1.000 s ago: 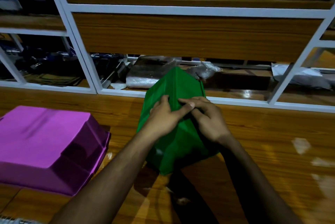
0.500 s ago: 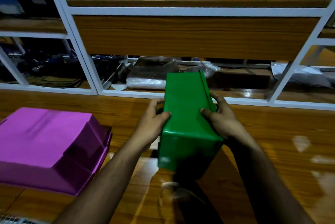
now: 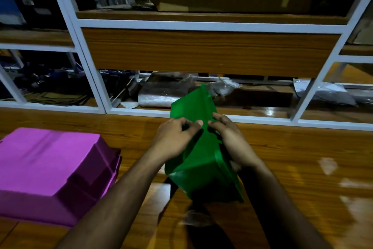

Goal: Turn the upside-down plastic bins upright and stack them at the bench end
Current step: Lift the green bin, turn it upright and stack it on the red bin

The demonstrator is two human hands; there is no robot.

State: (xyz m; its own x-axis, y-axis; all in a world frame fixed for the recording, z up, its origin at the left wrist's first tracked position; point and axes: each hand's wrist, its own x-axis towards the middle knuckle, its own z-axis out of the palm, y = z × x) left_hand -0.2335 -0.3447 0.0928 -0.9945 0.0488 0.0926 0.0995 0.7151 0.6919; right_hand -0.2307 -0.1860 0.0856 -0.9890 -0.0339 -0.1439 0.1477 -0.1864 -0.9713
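Both hands form the grip on one green bin: left hand and right hand clamp it from either side, fingers curled over its upper face, thumbs nearly meeting at a ridge between them. Bin held tilted, one corner pointing down toward the desk, another corner pointing up and away. Whether the low corner touches the wood or hangs just above it cannot be told; a dark shadow lies directly under it. Both forearms run in from the near edge.

Left of the grip, well apart from it, a magenta bin sits upside-down on the desk, flat base facing up.

Right of the grip, pale glare patches on the glossy wood.

Beyond the grip, a white-framed shelf unit rises at the desk's far edge. Just behind the green bin's raised corner, clear-wrapped bundles lie on the low shelf. Higher up, a wooden panel, then dim, indistinct clutter.
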